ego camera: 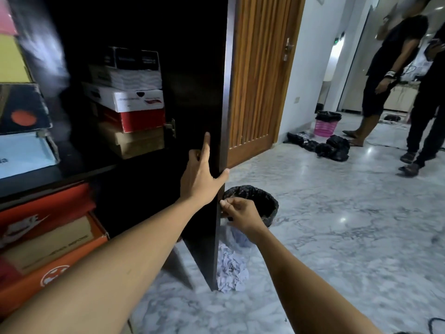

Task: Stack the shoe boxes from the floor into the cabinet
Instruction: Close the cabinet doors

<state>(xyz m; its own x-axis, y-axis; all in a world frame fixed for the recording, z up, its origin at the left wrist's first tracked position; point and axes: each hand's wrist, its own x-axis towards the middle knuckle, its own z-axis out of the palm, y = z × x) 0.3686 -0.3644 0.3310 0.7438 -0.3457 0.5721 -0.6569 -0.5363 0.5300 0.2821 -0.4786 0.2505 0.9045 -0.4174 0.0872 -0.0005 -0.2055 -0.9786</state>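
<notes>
Where the cabinet (60, 183) stands open at our left, shoe boxes fill its shelves. An upper stack (16, 92) of pink, yellow, black and pale blue boxes sits at the far edge, with orange boxes (48, 239) on the shelf beneath. Deeper in, a back stack (134, 100) runs from black on top through white and red to brown cardboard.

Next comes the dark cabinet door (204, 97), seen nearly edge-on. Our left grip (199, 174) lies against its inner face, forefinger pointing straight up along the wood and thumb hooked round the door's front edge. Just on the other side of that edge, lower down, our right grip (237, 213) has its fingers curled and pinches the door edge; what exactly sits under the fingertips we cannot tell.

Behind that grip a black-lined bin (262, 201) stands on the marble floor (337, 225), with crumpled paper (231, 266) heaped at the foot of the door. Farther right are a ribbed wooden door (260, 68), a pink basket (325, 127) with a black liner, black bags (333, 148) lying near it, and two people (390, 68) standing in dark clothes.
</notes>
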